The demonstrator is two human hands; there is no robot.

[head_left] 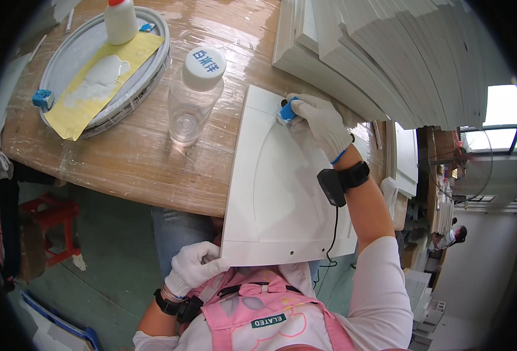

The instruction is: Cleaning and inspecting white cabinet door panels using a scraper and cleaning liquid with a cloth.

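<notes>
Bracing the white cabinet door panel [282, 187] at its near corner, my left hand [195, 268], gloved in white, grips the edge against my body while the panel's far end lies on the wooden table [130, 158]. I take the panel as my landmark. At its far edge, my right hand [320, 123], also gloved, is clenched around a small blue applicator [286, 111] whose tip touches the panel's top rail.

To do this well, I judge I should keep the left grip firm so the panel does not rock, and draw the blue piece steadily along the groove with even pressure, not letting it skip over the corner.

Just left of the panel stands a clear plastic bottle [191, 99] with a white cap. Farther left of it lies a round grey tray [109, 64] holding a yellow sheet [94, 93] smeared with white paste, and a white squeeze bottle [120, 20]. Beyond the panel's far right corner rises a stack of white panels [398, 52].
</notes>
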